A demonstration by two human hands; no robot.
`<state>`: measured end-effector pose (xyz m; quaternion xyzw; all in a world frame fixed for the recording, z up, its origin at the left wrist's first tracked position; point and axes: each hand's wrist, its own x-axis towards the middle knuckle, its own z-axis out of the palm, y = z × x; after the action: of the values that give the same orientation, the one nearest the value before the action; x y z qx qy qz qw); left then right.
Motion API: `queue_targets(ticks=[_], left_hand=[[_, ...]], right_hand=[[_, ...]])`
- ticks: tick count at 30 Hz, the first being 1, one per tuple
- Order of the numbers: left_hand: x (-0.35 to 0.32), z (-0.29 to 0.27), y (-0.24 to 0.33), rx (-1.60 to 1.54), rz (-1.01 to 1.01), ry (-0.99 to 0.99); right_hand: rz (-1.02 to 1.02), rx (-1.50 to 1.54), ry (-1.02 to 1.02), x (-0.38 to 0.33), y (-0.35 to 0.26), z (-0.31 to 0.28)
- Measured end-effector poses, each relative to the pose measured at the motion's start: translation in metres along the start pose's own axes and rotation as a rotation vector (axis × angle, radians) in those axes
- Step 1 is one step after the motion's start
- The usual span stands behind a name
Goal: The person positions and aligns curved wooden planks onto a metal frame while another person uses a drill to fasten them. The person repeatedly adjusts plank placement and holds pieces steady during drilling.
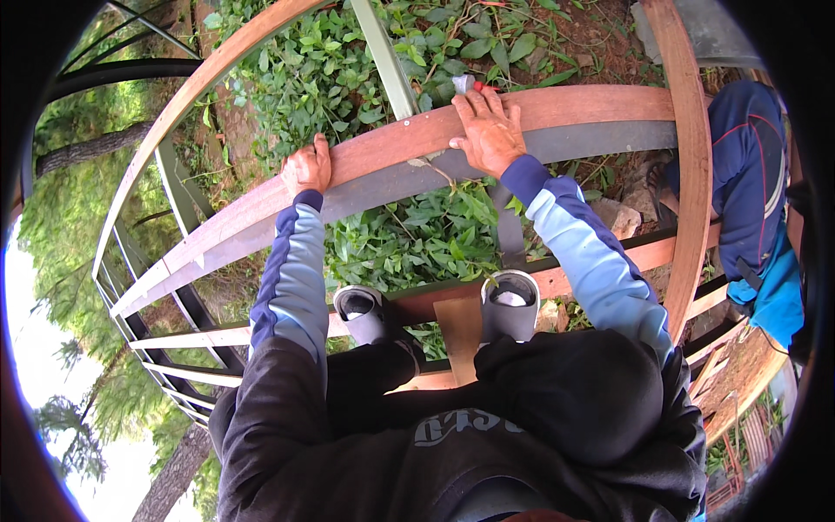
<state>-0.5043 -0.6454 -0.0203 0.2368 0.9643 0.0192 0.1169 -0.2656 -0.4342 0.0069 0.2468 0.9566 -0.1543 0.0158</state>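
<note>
A long reddish-brown wooden beam with a grey side face runs across in front of me. Its left part is gripped by my left hand, fingers curled over the top edge and thumb raised. Further right, my right hand rests flat on the same beam with its fingers spread. Just past those fingertips shows a small silver and red object, partly hidden; I cannot make out its kind. A pale green bar meets the beam's far side between my hands.
My feet in grey slip-on shoes stand on a lower beam. Leafy plants grow below the open frame. An upright-looking timber crosses at right, beside another person's dark blue trouser leg. More frame bars lie left.
</note>
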Motion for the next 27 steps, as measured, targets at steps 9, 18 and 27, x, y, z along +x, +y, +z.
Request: queue_targets(ticks=[9, 18, 27], left_hand=[[0.001, -0.004, 0.001, -0.009, -0.014, -0.045], [0.003, 0.005, -0.003, 0.006, 0.003, 0.003], [0.006, 0.01, -0.007, 0.0, 0.004, -0.01]], right_hand=[[0.011, 0.014, 0.006, -0.001, -0.001, 0.0], [-0.006, 0.017, 0.013, -0.001, -0.001, -0.003], [0.023, 0.041, -0.049, 0.0, -0.003, -0.007]])
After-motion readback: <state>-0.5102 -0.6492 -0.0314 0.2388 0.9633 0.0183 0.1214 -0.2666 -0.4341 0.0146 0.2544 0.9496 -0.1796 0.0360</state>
